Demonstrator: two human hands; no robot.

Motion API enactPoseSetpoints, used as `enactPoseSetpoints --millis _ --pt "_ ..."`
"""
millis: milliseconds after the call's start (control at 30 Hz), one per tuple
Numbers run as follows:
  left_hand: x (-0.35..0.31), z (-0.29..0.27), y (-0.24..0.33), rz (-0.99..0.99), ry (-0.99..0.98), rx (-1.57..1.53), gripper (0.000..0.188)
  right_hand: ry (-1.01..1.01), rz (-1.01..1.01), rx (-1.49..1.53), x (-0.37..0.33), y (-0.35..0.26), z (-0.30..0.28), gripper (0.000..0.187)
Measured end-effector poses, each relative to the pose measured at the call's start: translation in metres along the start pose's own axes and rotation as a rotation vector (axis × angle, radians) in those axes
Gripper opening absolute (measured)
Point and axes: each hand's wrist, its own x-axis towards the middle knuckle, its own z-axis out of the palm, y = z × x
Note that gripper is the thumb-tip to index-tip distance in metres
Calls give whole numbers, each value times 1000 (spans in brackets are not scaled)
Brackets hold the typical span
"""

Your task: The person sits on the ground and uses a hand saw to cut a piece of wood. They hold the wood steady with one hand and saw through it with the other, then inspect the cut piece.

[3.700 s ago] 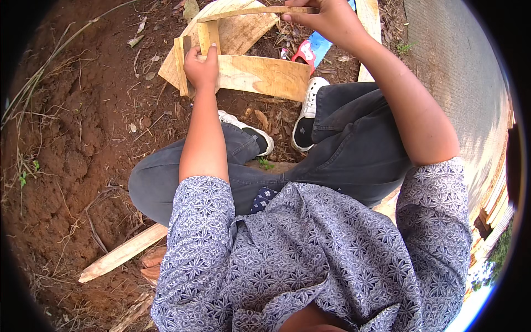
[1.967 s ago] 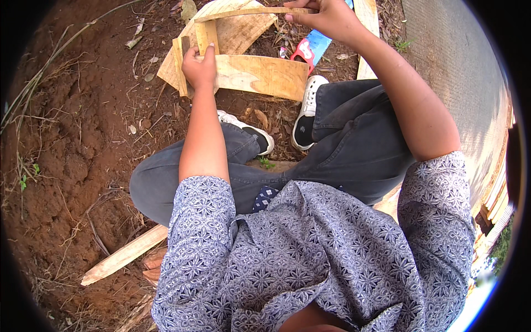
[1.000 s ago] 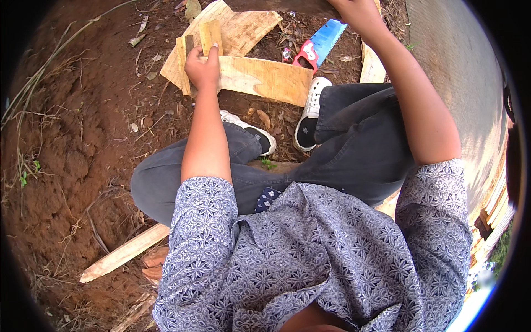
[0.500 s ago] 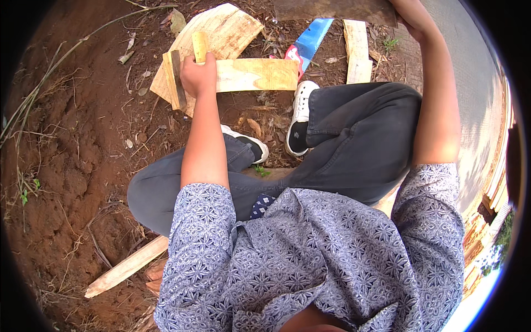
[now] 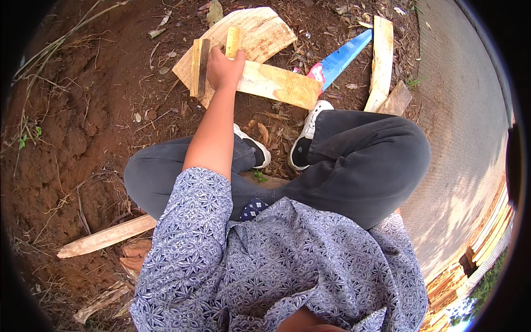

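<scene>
My left hand (image 5: 225,69) is closed around a pale wooden board (image 5: 279,83) near its left end. The board slants down to the right, its far end above my right shoe. A short yellowish wood piece (image 5: 233,41) sticks up by the fingers. Left of the hand stands a narrow upright wood strip with a dark edge (image 5: 203,66). Beneath these lies a broad pale slab (image 5: 260,34) on the soil. A handsaw (image 5: 340,62) with a blue blade and red-and-white handle lies just beyond the board's right end. My right hand is out of sight, its sleeve down by my right side.
Right of the saw lies a long pale plank (image 5: 381,61), with a short brown wood piece (image 5: 397,99) by my right knee. A pointed wood stake (image 5: 108,237) and reddish scraps (image 5: 135,252) lie at lower left. A grey textured surface (image 5: 459,122) borders the soil.
My right hand, which held a dark brown board at the upper right, has left the view. That board is gone from there; a short brown piece now shows beside my knee. My left hand keeps its grip.
</scene>
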Motion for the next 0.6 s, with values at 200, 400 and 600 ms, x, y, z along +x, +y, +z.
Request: enactPoseSetpoints --millis 200,400,600 --pt "-1 -9 5 -46 -92 -31 67 63 97 -668 11 -22 3 46" --pt "-2 -16 10 -76 -160 -60 69 -402 -262 -979 4 -76 137 51" --pt "4 -6 4 -65 -170 -84 66 -1124 -16 -502 -61 -25 281 49"
